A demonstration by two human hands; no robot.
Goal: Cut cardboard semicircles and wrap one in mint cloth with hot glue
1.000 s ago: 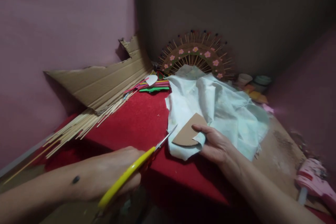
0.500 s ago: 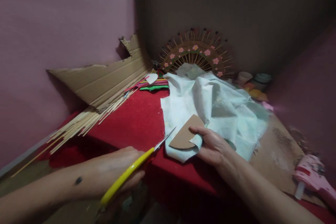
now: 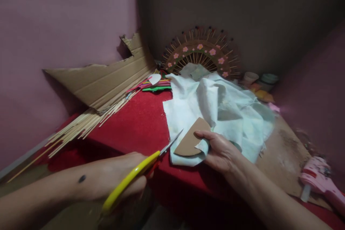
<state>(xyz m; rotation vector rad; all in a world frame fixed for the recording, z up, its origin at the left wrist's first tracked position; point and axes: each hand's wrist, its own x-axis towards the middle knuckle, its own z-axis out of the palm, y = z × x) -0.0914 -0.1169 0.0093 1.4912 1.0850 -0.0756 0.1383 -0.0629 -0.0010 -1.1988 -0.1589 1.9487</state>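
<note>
My left hand (image 3: 124, 178) is closed around a pair of scissors (image 3: 134, 172) with yellow handles. Their pointed metal blades lie over the left edge of a pale blue-green cloth (image 3: 185, 97), beside a cardboard piece. That brown cardboard piece (image 3: 192, 140) is wedge-shaped with a curved lower edge and rests on the cloth. My right hand (image 3: 219, 151) pinches it, thumb on top and fingers underneath, with a folded bit of cloth caught in the grip. Part of the scissors' lower handle is hidden by my left hand.
Thin wooden sticks (image 3: 81, 125) lie left on the red cover (image 3: 134, 118), beside a torn cardboard sheet (image 3: 107, 82). Behind the cloth stands a flower-decorated fan-shaped piece (image 3: 192, 48). At right are a pink glue gun (image 3: 319, 176) and a brown board (image 3: 283, 147).
The scissors' tip has shifted slightly right and up, closer to the cardboard piece. My right hand keeps its hold on the cardboard and cloth. The view has shifted a little.
</note>
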